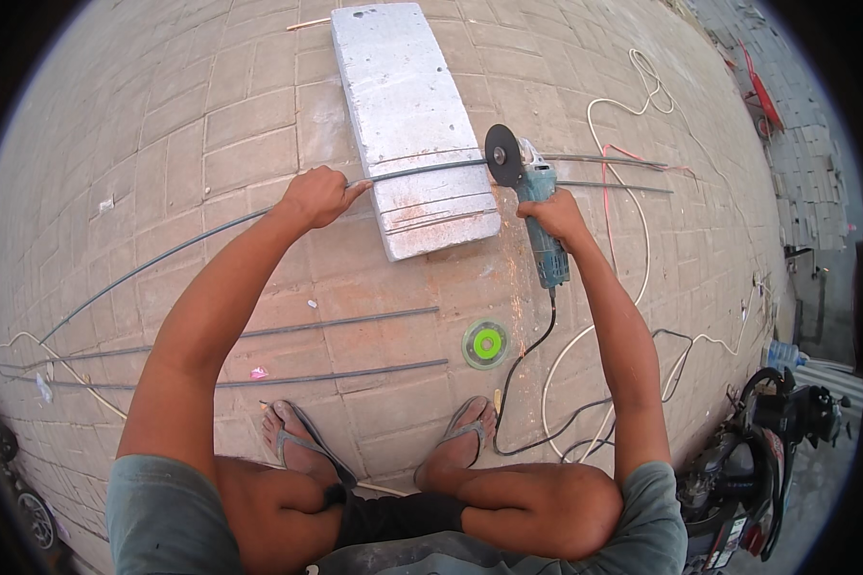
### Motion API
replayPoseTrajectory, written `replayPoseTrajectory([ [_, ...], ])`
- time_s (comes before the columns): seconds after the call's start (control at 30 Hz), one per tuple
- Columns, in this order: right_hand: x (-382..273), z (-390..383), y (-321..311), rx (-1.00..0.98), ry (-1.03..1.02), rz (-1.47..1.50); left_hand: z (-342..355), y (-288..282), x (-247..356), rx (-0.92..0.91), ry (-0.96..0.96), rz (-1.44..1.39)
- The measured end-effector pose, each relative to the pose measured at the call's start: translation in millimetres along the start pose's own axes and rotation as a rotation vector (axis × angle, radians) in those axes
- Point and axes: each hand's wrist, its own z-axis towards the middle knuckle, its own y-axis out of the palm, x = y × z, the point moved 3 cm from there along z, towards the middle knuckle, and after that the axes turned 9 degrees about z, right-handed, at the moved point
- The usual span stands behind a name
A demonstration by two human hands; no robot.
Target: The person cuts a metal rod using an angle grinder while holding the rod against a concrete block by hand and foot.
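My left hand (pixel 318 198) is closed round a long thin metal rod (pixel 430 171). The rod crosses the lower half of a white lightweight concrete block (pixel 408 101) and bends away to the left. My right hand (pixel 554 217) grips the blue body of an angle grinder (pixel 547 257), which stands just right of the block. Its dark cutting disc (pixel 501 155) meets the rod at the block's right side; whether it spins, I cannot tell. Orange sparks (pixel 520 297) streak down toward me. Several grooves, some with reddish dust, mark the block's near end.
A green-centred disc (pixel 486 343) lies in front of my right foot (pixel 457 436). Two more rods (pixel 355 319) lie on the paving left of it. The grinder's black cord (pixel 520 369) and a white cable (pixel 648 216) loop on the right. A motorcycle (pixel 738 460) stands at lower right.
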Motion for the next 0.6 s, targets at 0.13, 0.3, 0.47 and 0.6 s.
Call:
replayPoseTrajectory([
  [0.13, -2.8, -0.6, -2.4, 0.001, 0.003, -0.040, -0.3, -0.4, -0.5, 0.017, 0.009, 0.009],
  [0.3, -6.1, -5.9, -2.1, -0.012, 0.021, -0.007, -0.7, -1.1, 0.1, 0.012, 0.005, 0.007],
  [0.47, -5.5, -5.4, -4.0, -0.013, 0.014, -0.032, -0.3, -0.6, -0.1, 0.031, 0.014, 0.003],
  [0.6, -7.4, -7.6, -4.3, -0.003, -0.002, -0.022, -0.1, -0.8, 0.1, 0.016, 0.006, 0.000],
])
